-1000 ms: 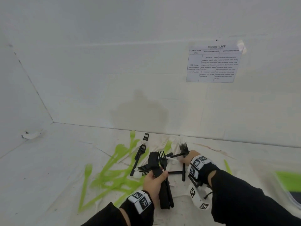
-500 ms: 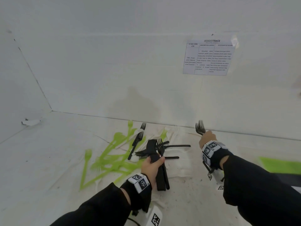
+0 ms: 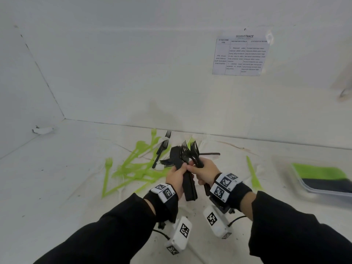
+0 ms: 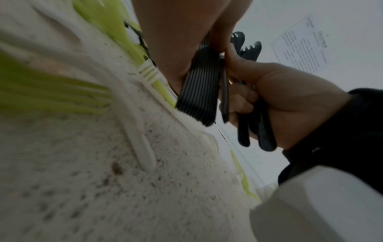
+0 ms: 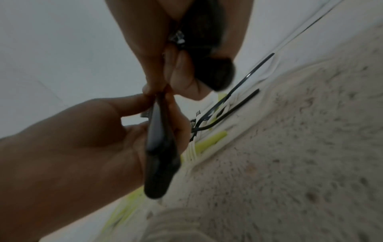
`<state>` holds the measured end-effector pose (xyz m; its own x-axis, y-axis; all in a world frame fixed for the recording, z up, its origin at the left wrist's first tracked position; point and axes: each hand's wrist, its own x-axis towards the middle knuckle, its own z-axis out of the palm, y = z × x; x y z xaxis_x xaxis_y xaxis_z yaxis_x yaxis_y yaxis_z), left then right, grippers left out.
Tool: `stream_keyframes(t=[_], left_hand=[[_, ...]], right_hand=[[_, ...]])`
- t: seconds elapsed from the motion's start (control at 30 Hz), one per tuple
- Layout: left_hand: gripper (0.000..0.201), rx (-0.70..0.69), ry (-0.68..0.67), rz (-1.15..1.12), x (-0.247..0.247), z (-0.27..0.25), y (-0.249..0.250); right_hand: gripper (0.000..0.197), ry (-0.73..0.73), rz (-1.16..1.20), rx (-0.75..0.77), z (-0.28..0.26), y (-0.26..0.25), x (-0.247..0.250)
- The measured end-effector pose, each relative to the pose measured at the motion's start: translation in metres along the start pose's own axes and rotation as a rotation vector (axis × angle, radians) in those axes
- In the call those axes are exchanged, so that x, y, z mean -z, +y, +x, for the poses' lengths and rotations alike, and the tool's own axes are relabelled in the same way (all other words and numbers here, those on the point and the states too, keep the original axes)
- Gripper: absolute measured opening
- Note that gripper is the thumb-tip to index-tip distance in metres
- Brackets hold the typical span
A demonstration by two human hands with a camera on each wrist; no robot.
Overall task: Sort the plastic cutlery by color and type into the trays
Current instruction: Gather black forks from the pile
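My left hand [image 3: 177, 175] grips a thick stack of black forks [image 3: 187, 180], tines up; the stacked handles [image 4: 199, 91] show ridged in the left wrist view. My right hand [image 3: 206, 171] holds a few more black forks [image 3: 196, 155] and presses them against that stack, the two hands touching. In the right wrist view those black forks [image 5: 159, 153] lie between thumb and fingers. Loose black forks [image 3: 162, 149] lie on the white cloth [image 3: 219, 187] beyond the hands, among a pile of green cutlery [image 3: 133, 168] and faint white pieces.
A clear tray [image 3: 322, 180] with green and black cutlery sits at the right. One green piece [image 3: 253, 174] lies alone right of my hands. A printed sheet [image 3: 240, 54] hangs on the white back wall. A small white object [image 3: 43, 129] lies at the far left corner.
My right hand, which picked up black forks and lifted them to the right, has come back left and met the left hand's stack. The left hand has stayed put with its stack.
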<state>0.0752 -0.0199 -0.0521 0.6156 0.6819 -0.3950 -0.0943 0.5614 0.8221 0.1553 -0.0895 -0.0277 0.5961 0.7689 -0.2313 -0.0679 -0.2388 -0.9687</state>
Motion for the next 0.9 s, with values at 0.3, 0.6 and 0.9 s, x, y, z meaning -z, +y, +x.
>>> stream_keyframes(t=[0.3, 0.6, 0.9], left_hand=[[0.026, 0.113, -0.065, -0.039, 0.025, -0.016, 0.013], [0.033, 0.085, -0.057, -0.043, 0.045, -0.027, 0.020], [0.035, 0.090, -0.060, -0.066, 0.072, -0.034, 0.027]], right_hand=[[0.009, 0.017, -0.164, 0.105, -0.018, 0.005, -0.034], [0.031, 0.166, -0.247, 0.117, -0.024, 0.001, -0.072], [0.028, 0.127, -0.228, 0.200, -0.025, 0.003, -0.110]])
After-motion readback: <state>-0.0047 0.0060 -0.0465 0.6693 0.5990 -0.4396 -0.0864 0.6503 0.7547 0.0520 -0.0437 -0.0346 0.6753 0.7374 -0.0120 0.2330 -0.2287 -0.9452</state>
